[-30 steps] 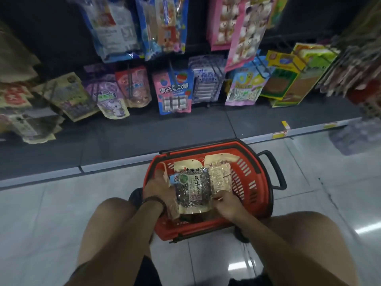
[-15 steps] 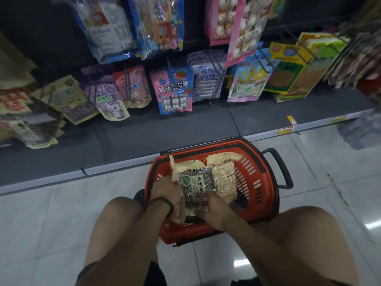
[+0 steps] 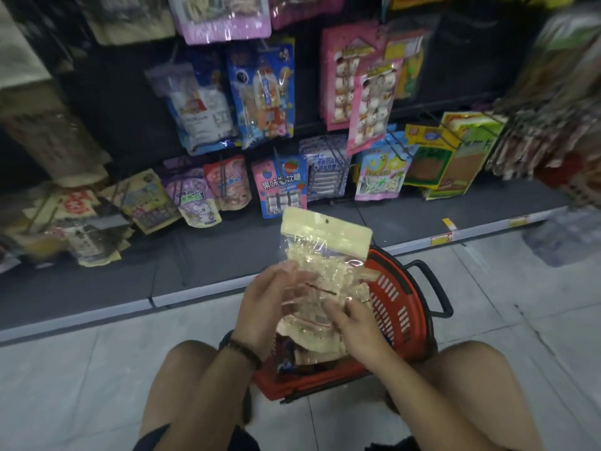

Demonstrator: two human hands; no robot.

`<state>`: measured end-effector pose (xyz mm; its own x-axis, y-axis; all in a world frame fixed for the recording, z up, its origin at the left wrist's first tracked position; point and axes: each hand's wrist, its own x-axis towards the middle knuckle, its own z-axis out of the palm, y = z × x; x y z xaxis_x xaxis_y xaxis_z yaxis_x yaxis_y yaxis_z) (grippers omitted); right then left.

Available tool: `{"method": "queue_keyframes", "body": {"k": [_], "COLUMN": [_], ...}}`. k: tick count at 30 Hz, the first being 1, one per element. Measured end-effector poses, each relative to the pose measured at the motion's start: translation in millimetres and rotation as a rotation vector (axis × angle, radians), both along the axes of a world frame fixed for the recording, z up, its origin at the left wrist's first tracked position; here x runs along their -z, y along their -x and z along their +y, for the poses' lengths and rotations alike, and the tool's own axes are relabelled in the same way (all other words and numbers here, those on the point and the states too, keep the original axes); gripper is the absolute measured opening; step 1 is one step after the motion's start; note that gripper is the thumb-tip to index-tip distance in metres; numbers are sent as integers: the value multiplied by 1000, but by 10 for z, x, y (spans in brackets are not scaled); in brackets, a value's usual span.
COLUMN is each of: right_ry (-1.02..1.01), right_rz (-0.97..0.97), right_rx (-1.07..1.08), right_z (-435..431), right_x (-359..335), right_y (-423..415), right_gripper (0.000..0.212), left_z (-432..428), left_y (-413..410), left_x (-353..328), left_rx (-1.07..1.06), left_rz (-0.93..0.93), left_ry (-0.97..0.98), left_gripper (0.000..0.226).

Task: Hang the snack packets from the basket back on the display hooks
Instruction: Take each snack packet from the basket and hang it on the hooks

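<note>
A clear snack packet with a cream header card and a hang hole is held up above the red basket. My left hand grips its left side and my right hand holds its lower right part. More packets lie in the basket under my hands, mostly hidden. The display hooks on the dark rack behind carry hanging packets.
The dark bottom shelf runs along the floor in front of the basket. Rows of hanging packets fill the rack, including a pink and blue candy bag. My knees flank the basket on the tiled floor.
Both hands lifted a clear cream-headed packet out of the basket and raised it upright. The view tilted up, showing more of the rack.
</note>
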<state>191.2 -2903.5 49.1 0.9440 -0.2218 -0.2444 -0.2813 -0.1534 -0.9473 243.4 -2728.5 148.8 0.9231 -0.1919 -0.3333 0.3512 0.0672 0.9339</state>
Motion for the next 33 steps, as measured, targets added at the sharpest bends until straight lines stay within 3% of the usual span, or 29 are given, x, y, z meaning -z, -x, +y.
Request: {"method": "queue_keyframes", "body": {"k": [2,4,6,8,10,13,15,17,19,21,23,26,28,30,33], "right_ry": [-99,-209,-283,-307,-265,-188,-33,150,268,368,393,295,340,339,-19], "right_rz": [11,-4,11,-26,-57,-130,-179,-255,-323,-333,-280,-299,-341,-297,-138], "right_rx": [55,60,-7,-45,-82,-69,-44,15,3,-105,-225,-284,-121,-32,-165], "right_z": [-76,-142,-135,-133,-49,-49,-11,72,294,543,632,491,392,318,329], "right_x": [-171,-376,-685,-982,-1342,-1352,-1447,-1534,-1683,-1737,-1776,-1952,-2013,-2009,-2047], "right_y": [62,126,188,208,251,180,159,121,129,100,100,78,9,-94,-170], "right_gripper": [63,68,53,21,16,51,60,43,21,43,67,62,54,68,76], "left_z": [139,248,335,404,396,339,287,219,95,18,76,318,470,598,740], "left_y": [-13,35,88,152,221,262,281,349,421,422,342,201,109,-1,-126], "left_x": [-37,-112,-213,-303,-425,-542,-590,-635,-703,-775,-794,-831,-832,-814,-826], "left_rx": [-147,-103,66,216,302,233,110,30,125,132,41,-41,-35,23,43], "left_rz": [-99,-99,-13,67,33,-26,-141,-293,-304,-215,-177,-141,-110,-70,-37], "left_ry": [-133,-255,-241,-119,-77,-69,-247,-433,-265,-23,95,87,49,66,105], "left_gripper": [18,38,54,57,51,61,83,93,87,70,62,57,63,73,83]}}
